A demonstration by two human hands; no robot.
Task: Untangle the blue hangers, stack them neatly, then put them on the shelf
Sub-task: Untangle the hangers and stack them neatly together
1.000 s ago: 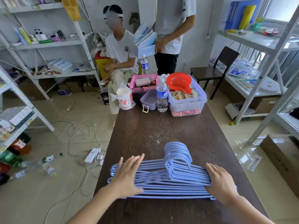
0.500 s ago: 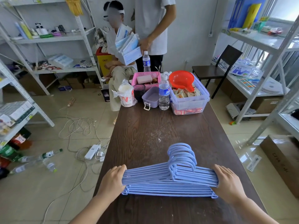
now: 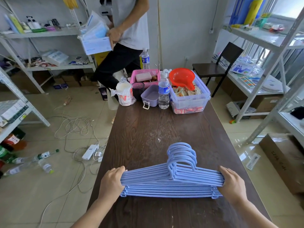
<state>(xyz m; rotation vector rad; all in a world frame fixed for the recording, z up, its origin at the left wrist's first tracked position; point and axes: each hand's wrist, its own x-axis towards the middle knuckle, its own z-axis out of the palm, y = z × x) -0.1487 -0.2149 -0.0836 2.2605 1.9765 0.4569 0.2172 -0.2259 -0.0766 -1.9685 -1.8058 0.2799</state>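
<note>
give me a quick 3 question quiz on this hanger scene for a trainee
1. True or false: the blue hangers are scattered loose across the table.
2. Where does each hand sit on the stack? A) both on the hooks B) left hand at the left end, right hand at the right end C) both underneath
3. Fill in: the hooks point ____ from the person, toward the water bottle.

Key
1. False; they lie gathered in one stack.
2. B
3. away
</note>
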